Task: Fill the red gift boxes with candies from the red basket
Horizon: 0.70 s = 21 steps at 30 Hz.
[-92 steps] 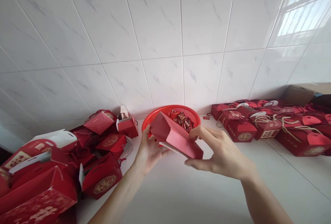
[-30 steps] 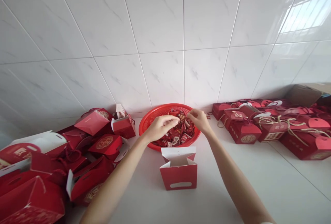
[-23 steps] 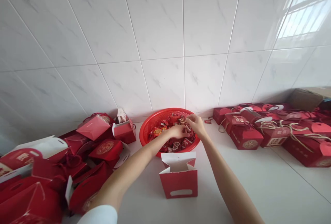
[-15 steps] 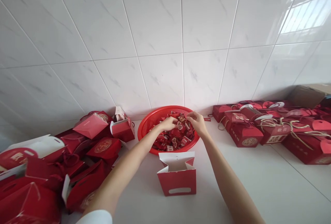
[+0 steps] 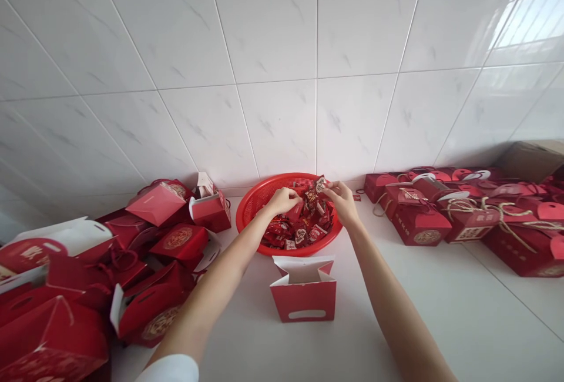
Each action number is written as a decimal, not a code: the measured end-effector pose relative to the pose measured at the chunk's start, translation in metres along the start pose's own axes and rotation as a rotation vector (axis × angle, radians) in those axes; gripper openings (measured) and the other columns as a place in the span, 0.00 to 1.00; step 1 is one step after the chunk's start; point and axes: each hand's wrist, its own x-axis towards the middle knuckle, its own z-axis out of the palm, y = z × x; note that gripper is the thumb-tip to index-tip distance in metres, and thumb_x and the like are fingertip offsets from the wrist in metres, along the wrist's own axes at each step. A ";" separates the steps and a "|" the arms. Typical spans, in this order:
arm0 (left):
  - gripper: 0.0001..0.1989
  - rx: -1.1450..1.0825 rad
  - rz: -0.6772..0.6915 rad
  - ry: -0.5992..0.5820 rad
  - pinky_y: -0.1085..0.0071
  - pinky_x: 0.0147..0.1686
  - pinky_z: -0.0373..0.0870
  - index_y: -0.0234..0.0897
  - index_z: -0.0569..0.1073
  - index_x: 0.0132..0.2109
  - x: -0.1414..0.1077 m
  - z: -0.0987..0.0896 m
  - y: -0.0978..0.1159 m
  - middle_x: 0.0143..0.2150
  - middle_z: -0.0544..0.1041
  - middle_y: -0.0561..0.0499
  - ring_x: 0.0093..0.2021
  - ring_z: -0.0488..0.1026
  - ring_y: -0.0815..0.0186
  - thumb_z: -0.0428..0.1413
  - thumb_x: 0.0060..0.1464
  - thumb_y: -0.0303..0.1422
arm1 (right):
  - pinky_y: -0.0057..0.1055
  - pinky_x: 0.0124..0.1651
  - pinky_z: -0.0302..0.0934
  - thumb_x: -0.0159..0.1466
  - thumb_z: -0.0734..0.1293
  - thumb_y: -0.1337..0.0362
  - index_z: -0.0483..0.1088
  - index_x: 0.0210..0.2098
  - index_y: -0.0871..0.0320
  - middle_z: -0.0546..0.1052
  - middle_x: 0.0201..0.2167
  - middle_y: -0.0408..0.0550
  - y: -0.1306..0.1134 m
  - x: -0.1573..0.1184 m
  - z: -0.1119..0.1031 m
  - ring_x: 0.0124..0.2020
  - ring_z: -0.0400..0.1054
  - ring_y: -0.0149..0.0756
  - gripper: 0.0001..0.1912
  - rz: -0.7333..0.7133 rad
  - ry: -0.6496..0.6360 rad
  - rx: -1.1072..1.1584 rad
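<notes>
A red plastic basket [image 5: 245, 226] with a mesh wall holds a heap of small red-wrapped candies [image 5: 282, 230]. Over its left part, my left hand [image 5: 282, 201] is closed with thumb and finger pinched; what lies between them, if anything, is hidden. At the basket's right side my right hand [image 5: 341, 198] grips a wrapped candy [image 5: 320, 184] with pale lettering between thumb and fingertips, just above the heap. An upright red gift box [image 5: 303, 296] with its white-lined top open stands in front of the basket, between my forearms, touched by neither hand.
Many open red gift boxes [image 5: 178, 244] lie piled at the left. Rows of closed red boxes with cord handles [image 5: 420, 223] stand at the right, a brown cardboard box [image 5: 529, 158] behind them. A tiled wall [image 5: 282, 129] rises behind the white counter [image 5: 247, 341]. One small red packet [image 5: 356, 197] lies beside the basket.
My right hand has lifted slightly, and a candy now shows raised at its fingertips. My left hand has drawn its fingers into a pinch. The view has shifted slightly.
</notes>
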 end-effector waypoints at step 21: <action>0.20 0.416 0.051 -0.174 0.63 0.50 0.70 0.43 0.77 0.48 0.028 0.016 0.016 0.49 0.80 0.45 0.52 0.76 0.49 0.67 0.46 0.37 | 0.33 0.39 0.67 0.44 0.77 0.60 0.74 0.24 0.55 0.77 0.26 0.42 -0.011 -0.002 0.000 0.30 0.69 0.34 0.11 0.055 0.032 0.220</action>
